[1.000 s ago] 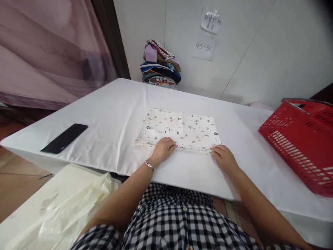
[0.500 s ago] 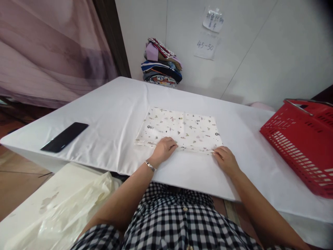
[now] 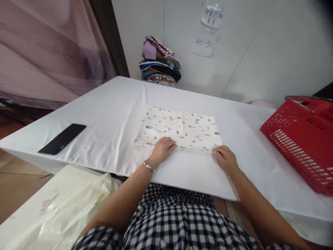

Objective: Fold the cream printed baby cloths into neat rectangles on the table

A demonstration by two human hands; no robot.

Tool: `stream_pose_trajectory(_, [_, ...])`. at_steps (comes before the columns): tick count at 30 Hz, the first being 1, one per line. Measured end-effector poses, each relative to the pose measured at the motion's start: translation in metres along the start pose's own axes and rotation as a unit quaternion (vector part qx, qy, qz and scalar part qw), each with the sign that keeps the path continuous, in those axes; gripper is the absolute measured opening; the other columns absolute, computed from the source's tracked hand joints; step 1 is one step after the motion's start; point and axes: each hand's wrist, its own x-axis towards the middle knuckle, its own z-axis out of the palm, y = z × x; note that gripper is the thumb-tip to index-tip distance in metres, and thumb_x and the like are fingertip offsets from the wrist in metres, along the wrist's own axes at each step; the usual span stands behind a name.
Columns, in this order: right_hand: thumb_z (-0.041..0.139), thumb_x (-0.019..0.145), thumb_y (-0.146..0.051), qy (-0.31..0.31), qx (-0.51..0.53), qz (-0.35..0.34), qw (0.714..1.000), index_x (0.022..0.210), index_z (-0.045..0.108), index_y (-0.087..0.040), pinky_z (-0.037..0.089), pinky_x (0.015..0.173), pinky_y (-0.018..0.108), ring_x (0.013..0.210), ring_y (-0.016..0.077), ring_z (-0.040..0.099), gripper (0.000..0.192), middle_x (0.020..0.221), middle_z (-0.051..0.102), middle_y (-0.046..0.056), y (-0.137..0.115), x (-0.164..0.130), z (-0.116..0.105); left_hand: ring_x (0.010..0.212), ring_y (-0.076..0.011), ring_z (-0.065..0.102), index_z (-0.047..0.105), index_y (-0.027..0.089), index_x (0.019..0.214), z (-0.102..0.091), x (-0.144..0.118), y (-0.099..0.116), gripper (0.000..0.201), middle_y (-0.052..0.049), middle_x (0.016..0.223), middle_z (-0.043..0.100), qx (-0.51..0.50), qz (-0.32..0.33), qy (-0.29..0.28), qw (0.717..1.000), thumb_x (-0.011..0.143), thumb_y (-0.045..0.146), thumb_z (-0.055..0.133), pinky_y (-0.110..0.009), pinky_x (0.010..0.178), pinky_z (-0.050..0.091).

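A white cloth printed with small plants and animals lies folded into a layered rectangle on the white-covered table. Along its near edge, my left hand is closed, fingers pinching the layers left of the middle. A silver bracelet circles that wrist. At the near right corner, my right hand pinches the cloth edge between thumb and fingers. The fingertips partly cover the edge they grip.
A black phone lies toward the left edge. On the right stands a red plastic basket with a metal handle. Stacked folded clothes sit by the wall behind the table. A plastic bag rests on a pale surface at lower left.
Both hands keep nearly the same places on the cloth's near edge. The whole view has shifted slightly; the cloth looks otherwise unchanged.
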Motion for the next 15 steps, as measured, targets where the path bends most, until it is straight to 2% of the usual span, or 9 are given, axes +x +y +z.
stream_pose_trajectory(5, [0.048, 0.089, -0.035, 0.009, -0.011, -0.001, 1.000, 0.077, 0.061, -0.022, 0.047, 0.073, 0.036, 0.079, 0.0205, 0.056, 0.022, 0.078, 0.060, 0.004, 0.0006, -0.0004, 0.0013, 0.082, -0.0172, 0.057, 0.067, 0.021, 0.079, 0.0009, -0.0002, -0.0010, 0.019, -0.004, 0.084, 0.065, -0.001, -0.001, 0.001, 1.000, 0.088, 0.026, 0.052, -0.037, 0.082, 0.047])
stream_pose_trajectory(11, [0.053, 0.088, -0.032, 0.006, -0.057, -0.060, 0.997, 0.092, 0.066, -0.022, 0.047, 0.083, 0.041, 0.091, 0.0232, 0.057, 0.017, 0.094, 0.063, 0.007, -0.0029, -0.0024, 0.0013, 0.081, -0.0166, 0.057, 0.067, 0.020, 0.078, 0.0012, 0.0000, -0.0003, 0.018, -0.003, 0.084, 0.065, -0.007, -0.008, 0.006, 1.000, 0.088, 0.025, 0.053, -0.035, 0.081, 0.047])
stream_pose_trajectory(15, [0.051, 0.090, -0.030, -0.009, -0.070, -0.073, 0.995, 0.095, 0.066, -0.022, 0.047, 0.081, 0.042, 0.091, 0.0233, 0.056, 0.018, 0.094, 0.063, 0.008, -0.0006, -0.0021, 0.0013, 0.081, -0.0166, 0.056, 0.067, 0.020, 0.078, 0.0007, 0.0000, 0.0003, 0.017, -0.003, 0.083, 0.065, -0.006, -0.010, 0.005, 1.000, 0.087, 0.024, 0.054, -0.036, 0.082, 0.046])
